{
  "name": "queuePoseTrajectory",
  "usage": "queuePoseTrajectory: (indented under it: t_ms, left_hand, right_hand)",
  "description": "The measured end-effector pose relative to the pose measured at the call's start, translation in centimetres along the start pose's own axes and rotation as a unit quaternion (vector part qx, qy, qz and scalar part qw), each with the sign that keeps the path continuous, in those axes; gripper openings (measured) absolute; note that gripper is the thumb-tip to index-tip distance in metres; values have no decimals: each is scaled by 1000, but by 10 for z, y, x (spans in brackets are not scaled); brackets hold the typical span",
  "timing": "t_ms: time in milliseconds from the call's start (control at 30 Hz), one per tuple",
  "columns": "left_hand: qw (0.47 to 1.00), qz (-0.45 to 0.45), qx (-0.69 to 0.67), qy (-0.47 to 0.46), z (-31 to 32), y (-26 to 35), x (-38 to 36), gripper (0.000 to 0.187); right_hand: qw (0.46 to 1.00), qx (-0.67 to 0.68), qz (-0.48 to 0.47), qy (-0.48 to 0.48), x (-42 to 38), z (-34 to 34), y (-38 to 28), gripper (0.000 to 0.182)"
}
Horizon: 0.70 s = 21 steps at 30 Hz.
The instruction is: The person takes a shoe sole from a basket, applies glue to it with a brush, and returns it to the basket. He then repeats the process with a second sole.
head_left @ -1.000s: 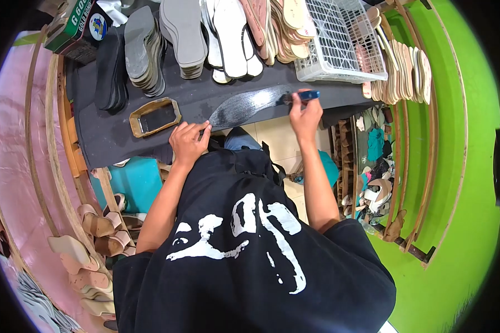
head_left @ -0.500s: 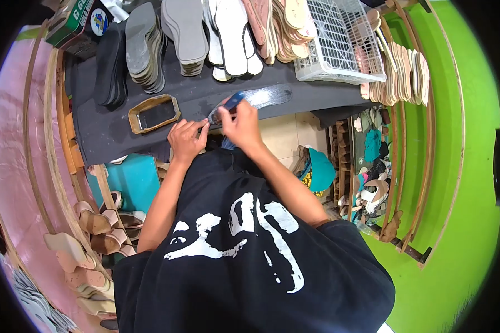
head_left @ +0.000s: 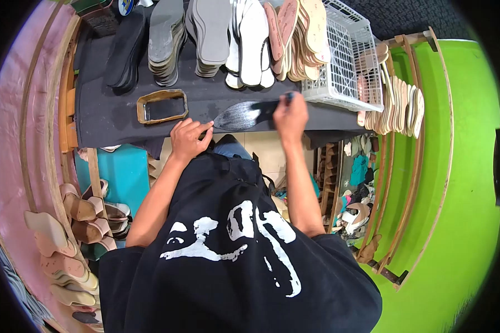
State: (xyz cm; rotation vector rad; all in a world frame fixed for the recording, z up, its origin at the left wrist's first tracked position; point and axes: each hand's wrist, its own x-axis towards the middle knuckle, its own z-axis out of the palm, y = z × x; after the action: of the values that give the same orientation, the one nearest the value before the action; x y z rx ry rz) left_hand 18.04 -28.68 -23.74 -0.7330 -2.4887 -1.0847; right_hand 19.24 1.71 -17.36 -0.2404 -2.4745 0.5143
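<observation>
A black shoe sole (head_left: 238, 116) lies flat along the front edge of the dark table, its surface shiny and wet-looking. My left hand (head_left: 191, 137) is closed at its pointed left end, thumb and forefinger pinching the tip. My right hand (head_left: 291, 117) grips a brush (head_left: 289, 99) over the sole's right part; the dark bristles are blurred and hard to separate from the sole. To the left of my left hand stands an open-topped tray (head_left: 141, 111) with brown, stained walls and a dark inside.
Stacks of black (head_left: 126, 53), grey (head_left: 208, 33) and white soles (head_left: 254, 50) line the table's back, beside beige insoles (head_left: 311, 33). A white plastic crate (head_left: 344, 94) sits at the right, with more insoles (head_left: 400, 105) beyond it. Shoes (head_left: 88, 208) fill a rack at lower left.
My right hand has swept the brush rightward along the sole, away from my left hand. My left hand stays at the sole's tip. The camera view has shifted.
</observation>
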Motion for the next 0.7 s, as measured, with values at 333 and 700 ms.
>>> queuePoseTrajectory:
  t_ms: [333, 700]
  left_hand:
    - [1000, 22, -3, 19, 1, 2, 2, 13]
    - [1000, 8, -1, 26, 3, -1, -2, 12]
  right_hand:
    - [959, 255, 87, -85, -22, 38, -103, 14]
    - [988, 25, -109, -107, -11, 7, -74, 26]
